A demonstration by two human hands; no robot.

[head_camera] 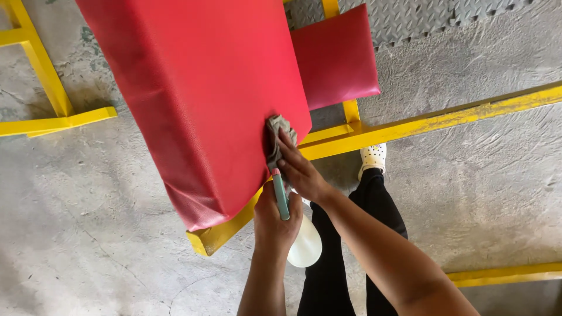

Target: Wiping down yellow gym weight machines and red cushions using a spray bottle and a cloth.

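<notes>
A large red padded bench cushion (199,88) slopes across the view on a yellow metal frame (374,131). My right hand (300,169) presses a grey cloth (275,137) against the cushion's near edge. My left hand (275,219) sits just below it, gripping a white spray bottle (305,246) with a teal trigger head (281,196) that points up toward the cushion.
A smaller red pad (335,55) sits behind the big cushion. Yellow frame bars (41,76) stand at the left and a further yellow bar (503,274) lies at the lower right on the concrete floor. Grey textured floor mats (410,17) lie at the top. My black-trousered legs and a white shoe (373,158) are below.
</notes>
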